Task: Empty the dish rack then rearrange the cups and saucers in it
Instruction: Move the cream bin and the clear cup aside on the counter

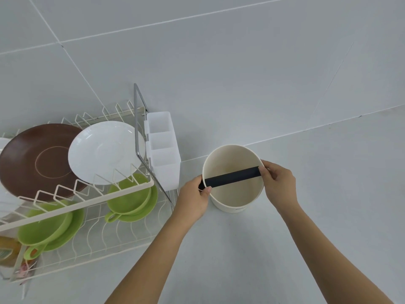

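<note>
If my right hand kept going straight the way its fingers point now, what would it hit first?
The right hand points leftward and already pinches the end of the black handle across the cream pot. Pushing on, it would probably slide along that handle toward the left hand holding the other end.

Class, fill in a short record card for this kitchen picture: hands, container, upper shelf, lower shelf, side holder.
left hand: left hand grips one end of the black handle
right hand: right hand pinches the other end
container: cream bucket, upright on the counter, looks empty
upper shelf: brown plate and white plate on the dish rack
lower shelf: two green cups on green saucers
side holder: white cutlery holder, contents not visible
</note>
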